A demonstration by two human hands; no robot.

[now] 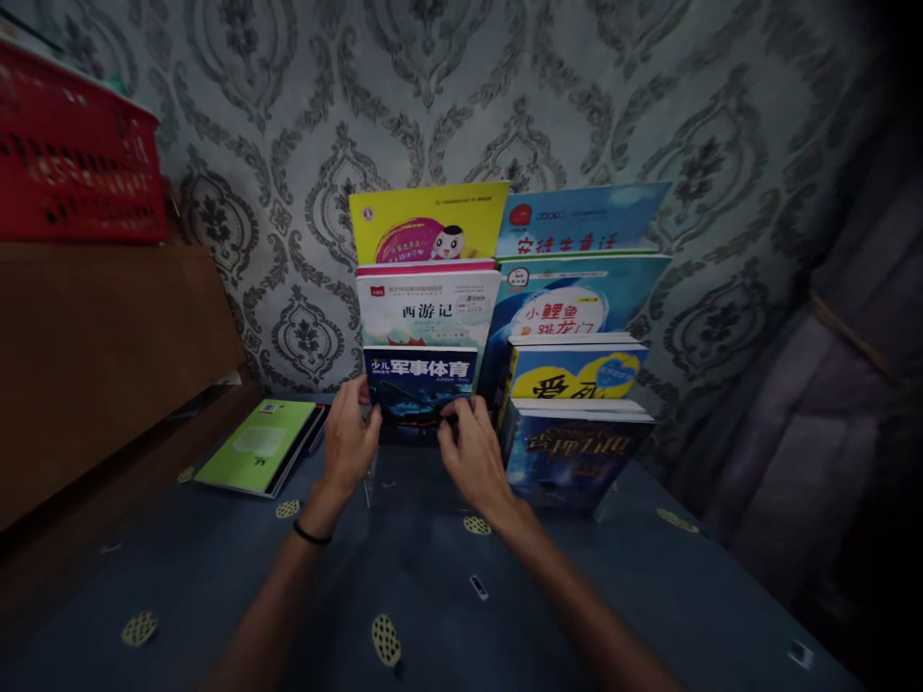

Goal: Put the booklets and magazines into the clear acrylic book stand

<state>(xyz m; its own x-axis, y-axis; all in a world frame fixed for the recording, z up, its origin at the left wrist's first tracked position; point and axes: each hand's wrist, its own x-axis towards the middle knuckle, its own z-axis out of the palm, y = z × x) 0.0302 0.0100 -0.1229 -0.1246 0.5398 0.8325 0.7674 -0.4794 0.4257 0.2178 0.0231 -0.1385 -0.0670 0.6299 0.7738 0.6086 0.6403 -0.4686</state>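
Observation:
A dark blue book (420,384) with white Chinese lettering stands upright at the front of the left column of books. My left hand (349,432) grips its left edge, and my right hand (472,447) holds its lower right edge; fingers of both are closed on it. Right behind it rises a white book (425,298), with a taller yellow book (433,216) at the back. Below the dark book, a clear stand (411,481) shows faintly. A black band circles my left wrist.
Beside this column stand a blue book (584,207), a teal book (627,279), a yellow-and-blue book (627,370) and a dark navy book (577,461). A green book (260,447) lies flat at left. A red basket (79,144) sits on a brown cabinet (108,356). Patterned wallpaper is behind.

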